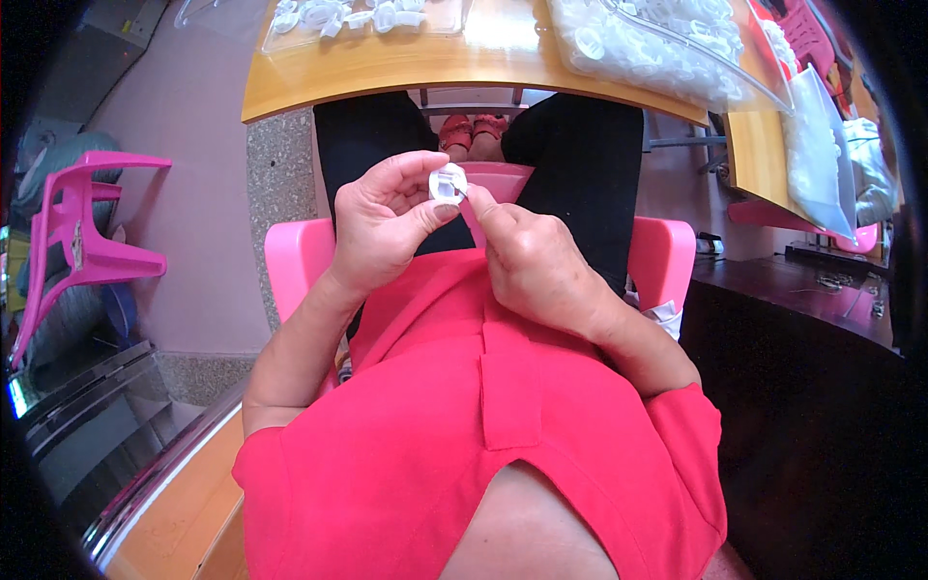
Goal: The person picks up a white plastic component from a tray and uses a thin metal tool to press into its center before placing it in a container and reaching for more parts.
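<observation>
Above my lap, my left hand [387, 208] pinches a small white round plastic cap-like part [447, 184] between thumb and fingers, its hollow side showing. My right hand [541, 256] is closed in a fist around a thin tool whose handle is hidden in the palm. Only the short dark tip of the tool [461, 190] shows, touching or very near the right rim of the white part. What kind of tool it is I cannot make out.
A wooden table [406, 82] stands ahead, bearing a clear tray [362, 29] of white parts at left and a heaped clear bin [648, 58] at right. Pink armrests [298, 266] flank me. A magenta plastic chair [87, 242] is at left, a dark cabinet [783, 300] at right.
</observation>
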